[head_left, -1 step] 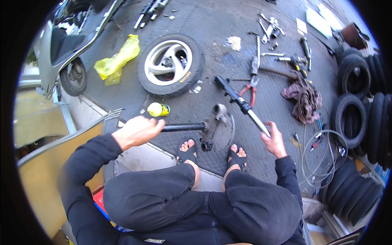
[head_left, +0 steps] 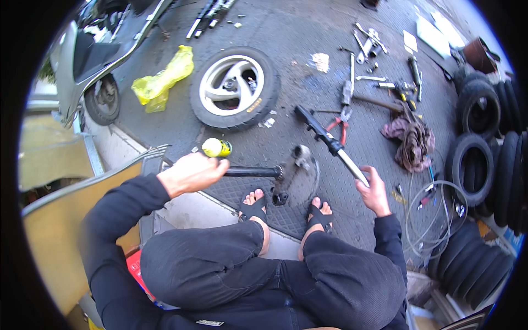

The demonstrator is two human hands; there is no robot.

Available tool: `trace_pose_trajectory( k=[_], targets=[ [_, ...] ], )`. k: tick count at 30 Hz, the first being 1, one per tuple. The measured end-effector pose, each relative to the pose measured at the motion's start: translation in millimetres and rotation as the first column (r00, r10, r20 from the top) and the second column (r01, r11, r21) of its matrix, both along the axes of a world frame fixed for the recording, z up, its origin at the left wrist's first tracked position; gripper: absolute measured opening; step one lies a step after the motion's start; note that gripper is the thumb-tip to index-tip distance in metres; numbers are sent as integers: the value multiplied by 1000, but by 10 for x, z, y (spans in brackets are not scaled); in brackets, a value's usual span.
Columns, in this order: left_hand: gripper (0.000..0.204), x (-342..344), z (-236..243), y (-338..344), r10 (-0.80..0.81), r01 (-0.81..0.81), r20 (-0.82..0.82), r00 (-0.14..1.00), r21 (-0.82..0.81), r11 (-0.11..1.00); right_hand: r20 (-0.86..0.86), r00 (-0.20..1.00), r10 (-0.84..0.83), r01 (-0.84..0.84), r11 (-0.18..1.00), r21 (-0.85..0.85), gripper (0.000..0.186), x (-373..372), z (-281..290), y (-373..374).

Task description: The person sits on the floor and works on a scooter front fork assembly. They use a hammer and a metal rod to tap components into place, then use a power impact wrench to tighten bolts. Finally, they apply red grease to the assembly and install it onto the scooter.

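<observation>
My left hand is closed around the black steering stem of a fork clamp. Its wide grey, grimy lower end with two clamp rings hangs above the floor, in front of my feet. In my right hand is the silver tube end of a fork leg, whose black end points away and to the left. The fork leg and the clamp are apart. A yellow bottle with a pale cap lies just beyond my left hand. Past the fork leg lie red-handled pliers.
A wheel with its tyre lies beyond my hands, beside a yellow plastic bag. Spanners, a hammer and a rag are at right, near a coiled clear hose and stacked tyres. A scooter stands far left.
The view has shifted slightly, so the floor items sit a little further right in it. Both hands keep their holds on the stem and the fork leg.
</observation>
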State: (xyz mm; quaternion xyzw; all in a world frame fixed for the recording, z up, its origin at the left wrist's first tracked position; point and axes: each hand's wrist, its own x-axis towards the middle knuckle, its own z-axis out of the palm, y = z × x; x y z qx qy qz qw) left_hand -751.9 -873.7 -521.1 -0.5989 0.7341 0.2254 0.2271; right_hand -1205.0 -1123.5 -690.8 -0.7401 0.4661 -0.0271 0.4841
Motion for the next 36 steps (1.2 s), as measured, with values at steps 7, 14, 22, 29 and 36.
trace_pose_trajectory(
  k=[7,14,22,29,36],
  targets=[
    [18,84,-403,-581,-314,274,-108,943,-282,919,143,983,-114,130,986,-105,30,286,536,-420],
    [21,123,-888,-1307,-502,453,-94,860,-313,835,333,937,-101,173,966,-195,31,994,932,-533],
    [18,42,-1032,-1725,-587,613,205,783,-419,670,373,907,195,52,828,-559,36,1857,1054,-717],
    [20,-456,-813,-1571,-374,531,385,844,-495,687,702,712,-21,-43,996,74,35,2156,823,-762],
    [30,-771,-764,-1405,-504,705,493,709,-480,522,812,555,-179,167,981,102,13,1986,1223,-533]
  ],
)
